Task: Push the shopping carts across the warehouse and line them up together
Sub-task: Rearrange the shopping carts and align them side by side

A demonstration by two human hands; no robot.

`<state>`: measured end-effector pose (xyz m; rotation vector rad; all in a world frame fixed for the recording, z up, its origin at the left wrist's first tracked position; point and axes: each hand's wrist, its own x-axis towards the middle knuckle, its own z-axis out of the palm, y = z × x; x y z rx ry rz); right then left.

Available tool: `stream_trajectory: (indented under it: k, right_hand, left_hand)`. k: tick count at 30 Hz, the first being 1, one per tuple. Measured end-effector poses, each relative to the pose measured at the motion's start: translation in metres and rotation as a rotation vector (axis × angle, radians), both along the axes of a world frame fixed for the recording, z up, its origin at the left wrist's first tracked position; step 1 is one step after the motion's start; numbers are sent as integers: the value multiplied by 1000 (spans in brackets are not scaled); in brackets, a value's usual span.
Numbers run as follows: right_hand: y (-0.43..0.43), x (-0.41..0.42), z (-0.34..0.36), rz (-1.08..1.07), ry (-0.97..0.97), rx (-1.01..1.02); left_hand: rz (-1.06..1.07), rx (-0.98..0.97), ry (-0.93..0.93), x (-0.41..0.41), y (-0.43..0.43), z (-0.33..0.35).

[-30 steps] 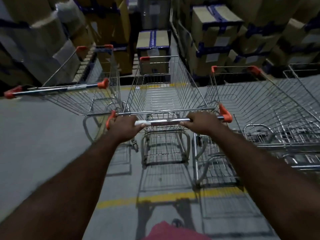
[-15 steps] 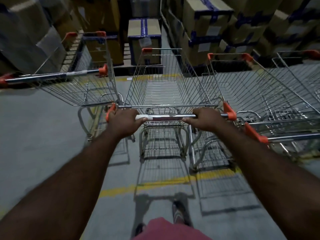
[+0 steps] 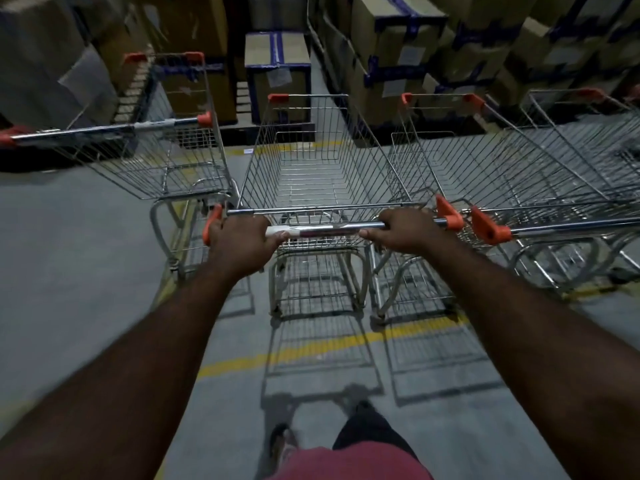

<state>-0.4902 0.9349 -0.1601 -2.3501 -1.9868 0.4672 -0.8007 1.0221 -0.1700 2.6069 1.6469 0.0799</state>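
Note:
A wire shopping cart (image 3: 322, 161) with orange corner caps stands straight ahead of me, empty. My left hand (image 3: 240, 242) grips the left end of its chrome handle bar (image 3: 325, 230). My right hand (image 3: 403, 230) grips the bar's right end. Close on its left stands a second cart (image 3: 166, 157), turned slightly, its handle pointing left. A third cart (image 3: 491, 174) sits tight against the right side, its orange handle cap (image 3: 490, 230) almost level with mine. A further cart (image 3: 588, 133) shows at the far right edge.
Stacked cardboard boxes (image 3: 394, 53) with blue tape on pallets fill the back, with one box (image 3: 277, 67) straight beyond my cart. A yellow floor line (image 3: 311, 351) crosses the grey concrete under me. Open floor lies to the left.
The cart has rolled forward between the left and right carts, closer to the boxes. The right cart's handle has come up level with mine. Both hands keep their grip.

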Motion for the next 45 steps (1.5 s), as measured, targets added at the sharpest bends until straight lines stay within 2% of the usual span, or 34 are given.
stream_trajectory:
  k: [5, 11, 15, 20, 27, 32, 45]
  right_hand:
    - [-12, 1, 6, 21, 35, -22]
    - [-28, 1, 7, 61, -8, -11]
    - [-34, 2, 4, 69, 36, 1]
    - [-36, 8, 6, 40, 186, 24]
    - [-44, 10, -4, 9, 4, 89]
    - [-48, 7, 1, 4, 36, 63]
    - [-57, 6, 8, 44, 37, -10]
  left_hand:
    - [42, -57, -26, 3, -21, 3]
    - [77, 4, 8, 3, -46, 2]
    - [122, 14, 127, 2, -49, -6]
    - [176, -53, 108, 7, -50, -12]
    - [209, -147, 96, 9, -51, -6]
    - [222, -187, 125, 10, -57, 1]
    - [234, -92, 85, 10, -78, 1]
